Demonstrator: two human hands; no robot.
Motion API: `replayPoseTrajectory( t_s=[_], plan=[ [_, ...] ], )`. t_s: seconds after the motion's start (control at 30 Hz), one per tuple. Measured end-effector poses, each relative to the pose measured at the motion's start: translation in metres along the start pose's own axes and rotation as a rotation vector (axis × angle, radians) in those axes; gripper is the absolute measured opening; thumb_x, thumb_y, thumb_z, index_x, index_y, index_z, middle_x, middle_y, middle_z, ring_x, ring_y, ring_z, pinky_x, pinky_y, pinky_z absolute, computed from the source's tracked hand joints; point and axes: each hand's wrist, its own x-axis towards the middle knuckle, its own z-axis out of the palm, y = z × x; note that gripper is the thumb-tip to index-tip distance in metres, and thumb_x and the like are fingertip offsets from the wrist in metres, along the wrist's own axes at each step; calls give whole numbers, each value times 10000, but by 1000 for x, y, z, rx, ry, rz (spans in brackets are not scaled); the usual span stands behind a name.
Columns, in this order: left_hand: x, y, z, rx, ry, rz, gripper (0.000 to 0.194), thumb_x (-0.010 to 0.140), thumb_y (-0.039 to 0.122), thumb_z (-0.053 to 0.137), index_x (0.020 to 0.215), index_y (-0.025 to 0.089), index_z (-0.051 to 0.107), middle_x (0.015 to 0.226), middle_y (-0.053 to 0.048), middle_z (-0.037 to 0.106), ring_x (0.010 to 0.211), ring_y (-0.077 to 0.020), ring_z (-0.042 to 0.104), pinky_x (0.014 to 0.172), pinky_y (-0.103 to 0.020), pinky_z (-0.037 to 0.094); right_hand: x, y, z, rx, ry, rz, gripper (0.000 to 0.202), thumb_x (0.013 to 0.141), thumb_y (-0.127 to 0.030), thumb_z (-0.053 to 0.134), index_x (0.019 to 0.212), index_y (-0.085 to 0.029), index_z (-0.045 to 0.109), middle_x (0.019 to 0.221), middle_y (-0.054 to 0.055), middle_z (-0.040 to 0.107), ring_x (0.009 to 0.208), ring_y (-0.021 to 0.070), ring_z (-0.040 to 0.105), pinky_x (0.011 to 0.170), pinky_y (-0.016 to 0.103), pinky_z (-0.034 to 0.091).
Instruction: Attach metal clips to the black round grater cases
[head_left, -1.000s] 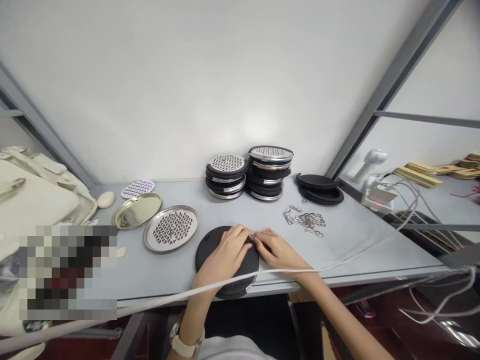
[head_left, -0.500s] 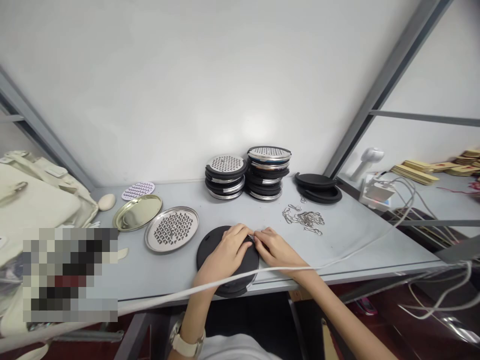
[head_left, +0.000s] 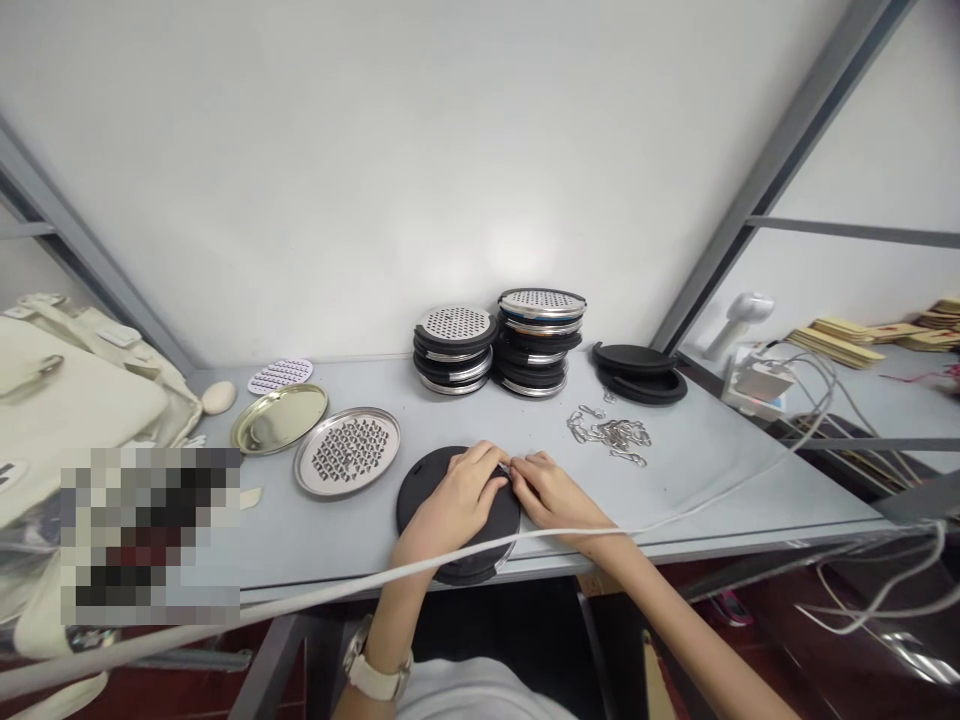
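A round black case (head_left: 420, 490) lies at the table's front edge, its rim slightly overhanging. My left hand (head_left: 469, 495) rests across the top of it, thumb and fingers closed together at the upper right rim. Meeting it there, my right hand (head_left: 547, 490) pinches from the right side. Something small and shiny shows between the fingertips, too covered to name. Beyond my right hand lies a pile of metal clips (head_left: 615, 435). To the left are a round metal grater plate (head_left: 349, 452) and a shallow gold-coloured tray (head_left: 281, 420).
Two stacks of round graters in black holders, a left stack (head_left: 455, 350) and a right stack (head_left: 540, 340), stand by the wall. Black round covers (head_left: 641, 375) lie farther right. A white cable (head_left: 330, 580) crosses in front of my forearms. A cream bag (head_left: 75, 390) sits left.
The view has shifted slightly. Both hands stay at the case's rim, with fingers still pressed together; the case looks barely moved.
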Motion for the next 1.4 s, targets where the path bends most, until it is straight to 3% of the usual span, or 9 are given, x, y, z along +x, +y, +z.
replayPoseTrajectory(
  t_s=[0.47, 0.77, 1.4],
  plan=[
    [0, 2, 0, -20, 7, -5, 204, 946, 143, 415, 1092, 217, 537, 1089, -44, 564, 1008, -195, 538, 933, -346, 436, -1, -1, 3, 2, 32, 21, 247, 964, -156, 356, 816, -171, 554, 706, 38, 549, 694, 199, 506, 722, 332, 412],
    [1, 2, -1, -95, 14, 3, 179, 941, 140, 421, 1034, 217, 552, 1046, -41, 577, 953, -187, 561, 899, -330, 454, 2, 3, -12, 266, -63, 41, 298, 989, -256, 357, 822, -165, 587, 739, 27, 607, 684, 161, 525, 704, 294, 416],
    [1, 7, -3, -165, 31, -9, 200, 935, 140, 443, 1038, 219, 595, 1046, -25, 592, 952, -165, 573, 908, -309, 446, 2, 18, -17, 406, -157, 48, 395, 983, -423, 349, 705, -176, 485, 649, -35, 411, 619, 123, 396, 578, 236, 327]
  ],
)
